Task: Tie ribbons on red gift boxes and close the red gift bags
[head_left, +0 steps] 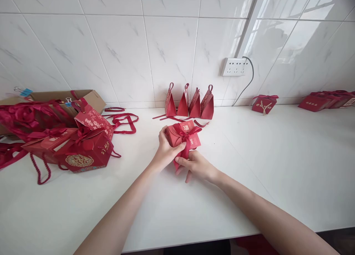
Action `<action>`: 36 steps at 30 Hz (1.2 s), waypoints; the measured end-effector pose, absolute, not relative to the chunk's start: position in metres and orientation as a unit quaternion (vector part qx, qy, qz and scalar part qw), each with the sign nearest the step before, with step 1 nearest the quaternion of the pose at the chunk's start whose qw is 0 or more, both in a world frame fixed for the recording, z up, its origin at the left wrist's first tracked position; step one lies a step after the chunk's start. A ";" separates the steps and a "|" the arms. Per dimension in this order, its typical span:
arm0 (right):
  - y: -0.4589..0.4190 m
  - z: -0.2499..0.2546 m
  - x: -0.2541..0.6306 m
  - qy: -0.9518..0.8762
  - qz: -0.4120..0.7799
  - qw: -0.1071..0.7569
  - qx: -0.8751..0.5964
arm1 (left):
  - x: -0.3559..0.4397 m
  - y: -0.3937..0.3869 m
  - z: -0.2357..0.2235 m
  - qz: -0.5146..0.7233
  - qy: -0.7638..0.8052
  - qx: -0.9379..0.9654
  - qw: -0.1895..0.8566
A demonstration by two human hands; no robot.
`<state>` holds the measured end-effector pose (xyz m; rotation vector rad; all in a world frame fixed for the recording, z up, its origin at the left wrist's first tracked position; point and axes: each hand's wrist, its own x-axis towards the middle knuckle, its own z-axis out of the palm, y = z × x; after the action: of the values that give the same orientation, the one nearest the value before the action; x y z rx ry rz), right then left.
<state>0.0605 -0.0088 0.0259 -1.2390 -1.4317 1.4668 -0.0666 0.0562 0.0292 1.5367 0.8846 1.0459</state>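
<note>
A small red gift box [181, 136] with a red ribbon bow on top sits on the white countertop [249, 166] in the middle. My left hand [165, 151] is curled around the box's left side, thumb on its front. Just below the box, my right hand [195, 166] pinches the hanging end of the red ribbon [186, 146] between its fingers.
Several red pyramid-shaped boxes [190, 103] stand against the tiled wall behind. A pile of red boxes and ribbons [77, 144] and a cardboard carton [83, 97] lie at the left. More red boxes [264, 103] sit at the right. A wall socket with a cable [235, 66] is behind.
</note>
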 end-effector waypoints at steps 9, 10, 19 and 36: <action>-0.009 0.048 0.101 -0.617 0.558 0.214 -0.512 | -0.084 0.065 0.042 0.369 0.349 0.649 0.566; -0.009 0.050 0.102 -0.623 0.555 0.199 -0.514 | -0.084 0.064 0.043 0.361 0.347 0.648 0.573; -0.009 0.051 0.110 -0.664 0.537 0.138 -0.502 | -0.069 0.062 0.035 0.440 0.367 0.643 0.509; 0.003 0.029 0.093 -0.550 0.358 0.556 -0.510 | -0.085 0.067 0.036 0.483 0.277 0.796 0.238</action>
<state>0.0934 0.0034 0.0292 -1.2029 -1.2985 0.8461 -0.0849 0.0667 0.0361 2.1796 0.7599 1.3235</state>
